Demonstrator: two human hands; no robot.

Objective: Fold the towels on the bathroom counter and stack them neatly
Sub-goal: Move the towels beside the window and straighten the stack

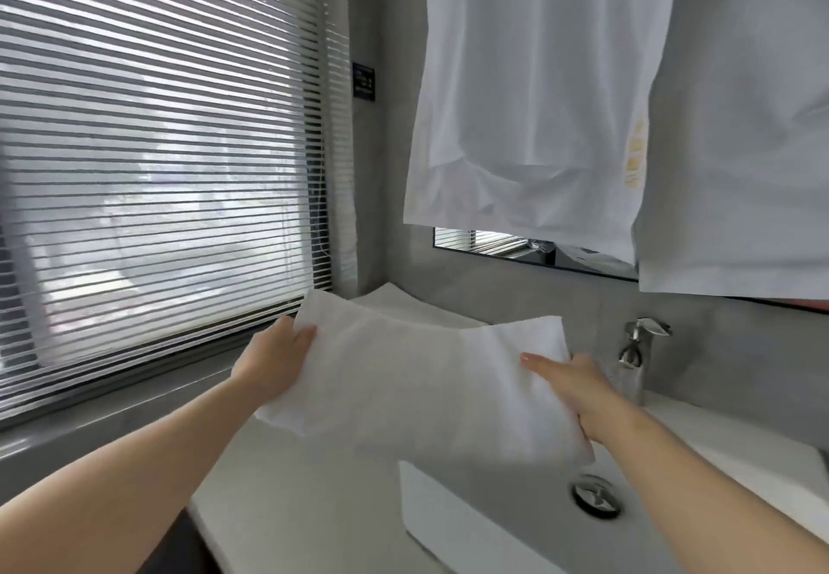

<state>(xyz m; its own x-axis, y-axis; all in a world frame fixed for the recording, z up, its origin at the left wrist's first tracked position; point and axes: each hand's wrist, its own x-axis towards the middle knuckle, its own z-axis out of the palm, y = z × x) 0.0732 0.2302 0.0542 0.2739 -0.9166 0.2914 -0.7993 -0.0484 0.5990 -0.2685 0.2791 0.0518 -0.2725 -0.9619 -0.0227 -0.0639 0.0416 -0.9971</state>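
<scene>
The left hand (278,358) has its grip closed on the left edge of a white towel (417,385), thumb on top and the other fingers hidden beneath the cloth. The right hand (578,389) holds the right edge in the same way, one digit lying flat on the upper face and the rest tucked under. Between the two grips the towel is held in the air, spread out and sagging a little in the middle, above the white tabletop (287,497) and the left part of the sink (439,502).

Just beyond it, on the far tabletop against the grey wall, lies another white towel (403,302); how it is folded cannot be told. A drain (596,495) shows in the sink near the right hand, with a metal tap (637,349) behind it. A slatted blind (157,147) fills the left, and white cloths (538,102) hang above at the right.
</scene>
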